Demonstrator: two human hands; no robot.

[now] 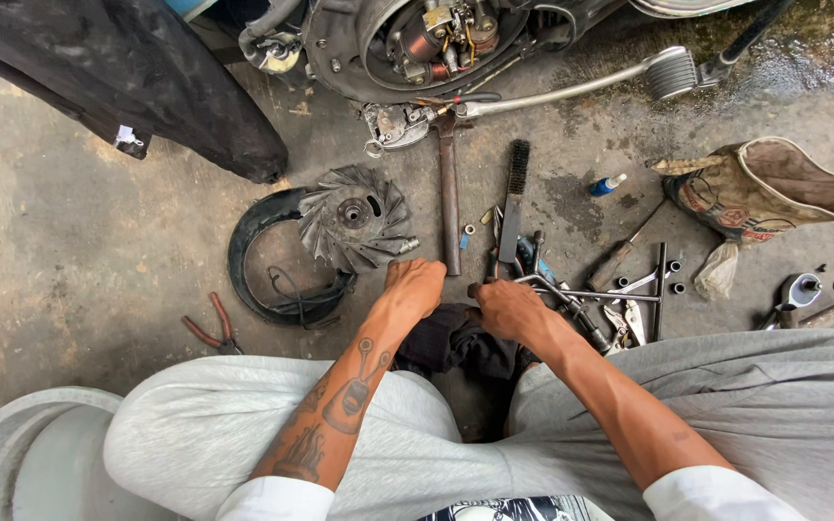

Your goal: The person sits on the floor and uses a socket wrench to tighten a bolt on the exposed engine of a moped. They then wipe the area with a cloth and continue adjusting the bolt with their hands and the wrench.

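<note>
steel tools lie spread on the concrete floor (69,251) just past both hands. the left hand (415,287), at the centre of the frame, is curled into a loose fist with knuckles up; i cannot tell whether it grips anything. the right hand (506,307), just beside it to the right, is also curled, fingers closed down among the bent metal rods and wrenches (586,294); what exactly it has hold of is hidden. a dark rag (456,342) sits beneath and between the two hands.

just left of the left hand lies a finned flywheel fan (354,217), resting against a black curved cover (253,260), both apart from the engine. above the hands a hammer (449,193) and a wire brush (514,198) lie upright in the frame. at the top centre the engine (427,43) stands open, its coils bared.

judging by that, stripping looks done: fan and cover are off. refitting is left, and the loose nuts at the right edge lie unused. red pliers (209,330) lie at lower left, a worn tool bag (760,188) at upper right.
</note>
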